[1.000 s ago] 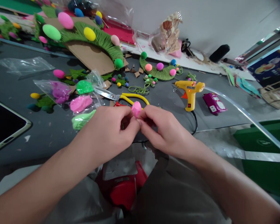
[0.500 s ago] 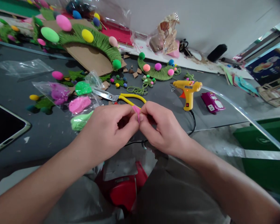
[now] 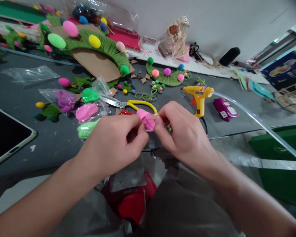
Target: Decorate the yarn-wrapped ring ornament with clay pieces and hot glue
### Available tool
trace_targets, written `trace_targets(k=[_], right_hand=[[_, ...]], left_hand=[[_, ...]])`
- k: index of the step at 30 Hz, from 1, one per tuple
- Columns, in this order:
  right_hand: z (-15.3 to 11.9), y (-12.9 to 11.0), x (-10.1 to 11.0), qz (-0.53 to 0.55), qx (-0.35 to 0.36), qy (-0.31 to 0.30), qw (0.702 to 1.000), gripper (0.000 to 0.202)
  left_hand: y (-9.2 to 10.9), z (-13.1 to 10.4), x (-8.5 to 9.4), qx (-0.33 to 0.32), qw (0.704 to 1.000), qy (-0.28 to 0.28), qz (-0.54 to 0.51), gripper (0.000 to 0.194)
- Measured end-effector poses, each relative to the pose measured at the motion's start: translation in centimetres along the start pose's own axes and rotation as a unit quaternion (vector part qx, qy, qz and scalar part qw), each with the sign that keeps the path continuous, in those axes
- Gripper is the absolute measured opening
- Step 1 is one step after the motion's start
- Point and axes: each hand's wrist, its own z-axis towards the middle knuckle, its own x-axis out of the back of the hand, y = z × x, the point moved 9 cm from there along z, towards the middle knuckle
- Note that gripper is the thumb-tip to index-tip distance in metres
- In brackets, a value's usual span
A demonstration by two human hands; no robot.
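A small bright pink packet (image 3: pixel 146 119), apparently in clear plastic, is stretched between my two hands above the table's front edge. My left hand (image 3: pixel 113 136) pinches its left end between thumb and fingers. On the packet's right end, my right hand (image 3: pixel 184 131) has its thumb and fingertips closed. Just behind my hands lie scissors with yellow handles (image 3: pixel 144 103), partly hidden by the packet. Left of the scissors are bags of pink clay (image 3: pixel 86 112), green clay (image 3: pixel 90 94), light green clay (image 3: pixel 87 129) and purple clay (image 3: pixel 65 100).
A yellow glue gun (image 3: pixel 199 98) stands right of my hands, beside a purple packet (image 3: pixel 225 108). Green wreath pieces with coloured balls (image 3: pixel 96 44) lie at the back. A dark-screened tablet (image 3: pixel 7 135) is at the left; a green bin (image 3: pixel 278 144) stands at the right.
The pink packet now shows much more between my hands, where only a small piece was visible. My right hand has shifted slightly right and up. The view has moved a little.
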Motion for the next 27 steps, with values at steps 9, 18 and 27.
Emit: trace_targets(k=[9,18,27], right_hand=[[-0.2,1.0,1.2,0.173,-0.029,0.007,0.984,0.015],[-0.6,3.7,-0.2,0.324,-0.112,-0.013,0.939,0.014],[-0.9,4.8,-1.6,0.448,-0.127,-0.084,0.881,0.012]], left_hand=[[1.9,-0.7,1.7,-0.11,0.99,0.078,-0.027,0.024],[0.3,-0.3,-0.2,-0.118,0.992,0.016,0.046,0.041],[-0.3,-0.1,-0.9,-0.083,0.996,-0.028,-0.004,0.041]])
